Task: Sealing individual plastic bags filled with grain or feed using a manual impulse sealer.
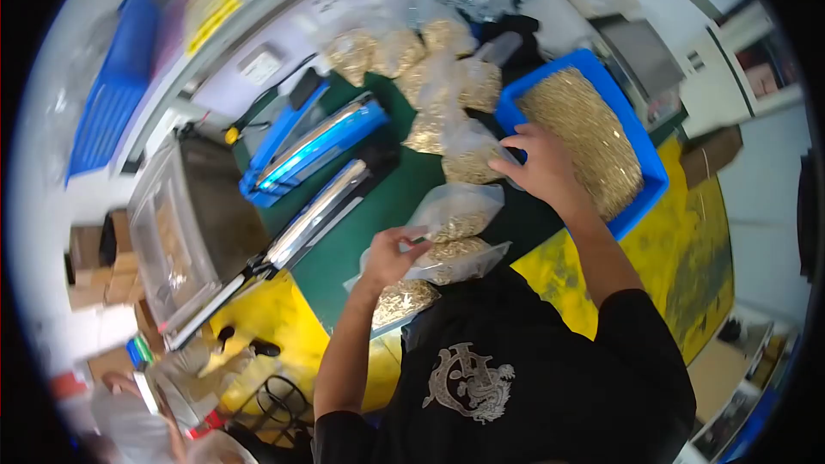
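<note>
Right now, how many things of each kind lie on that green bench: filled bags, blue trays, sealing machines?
Clear bags filled with small gold pieces: about 10, piled and overlapping, so the count is rough; one is at the left hand.
Blue tray of loose gold pieces, at the right hand: 1
Blue sealing machines: 1
Total: about 12

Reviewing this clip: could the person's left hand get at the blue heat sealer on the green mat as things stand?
Probably yes. The left hand only pinches a clear bag of gold parts, and bare green mat lies between it and the blue heat sealer.
</note>
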The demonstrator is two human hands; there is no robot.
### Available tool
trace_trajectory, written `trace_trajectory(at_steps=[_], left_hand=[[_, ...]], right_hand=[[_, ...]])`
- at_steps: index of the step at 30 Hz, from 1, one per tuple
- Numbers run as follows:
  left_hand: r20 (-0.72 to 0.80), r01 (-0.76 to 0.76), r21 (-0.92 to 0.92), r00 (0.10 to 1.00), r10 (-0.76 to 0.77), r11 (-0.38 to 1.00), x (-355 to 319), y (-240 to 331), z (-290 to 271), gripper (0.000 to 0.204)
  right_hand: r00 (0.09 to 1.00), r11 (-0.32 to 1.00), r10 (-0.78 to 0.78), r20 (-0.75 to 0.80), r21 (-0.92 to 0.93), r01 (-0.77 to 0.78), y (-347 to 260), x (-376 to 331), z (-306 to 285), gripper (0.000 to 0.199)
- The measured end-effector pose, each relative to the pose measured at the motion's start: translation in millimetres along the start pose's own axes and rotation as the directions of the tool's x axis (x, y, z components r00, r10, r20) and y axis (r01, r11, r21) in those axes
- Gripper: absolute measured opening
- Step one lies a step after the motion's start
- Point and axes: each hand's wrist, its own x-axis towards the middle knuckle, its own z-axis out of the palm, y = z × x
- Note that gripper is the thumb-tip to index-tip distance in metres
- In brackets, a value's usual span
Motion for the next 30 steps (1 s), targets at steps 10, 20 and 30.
trace_trajectory(at_steps=[10, 20, 30], left_hand=[[-0.27, -0.118, -0.309, 0.962, 0.032, 0.944, -7, -29, 55, 0.039], [-0.35, -0.115, -0.277, 0.937, 0.012, 0.954, -20, 2, 26, 0.032], [-0.338, -0.2, -0.268, 0.936, 0.103, 0.942, -26, -12, 47, 0.037]], right_hand=[[0.919, 0.941, 0.036, 0.394, -0.323, 0.102, 19, 33, 39, 0.041], [0.861, 0.937, 0.047, 0.507, -0.321, 0.138, 45, 76, 42, 0.041], [0.865, 0.913, -0.223, 0.449, -0.215, 0.347, 12, 100, -39, 0.036]])
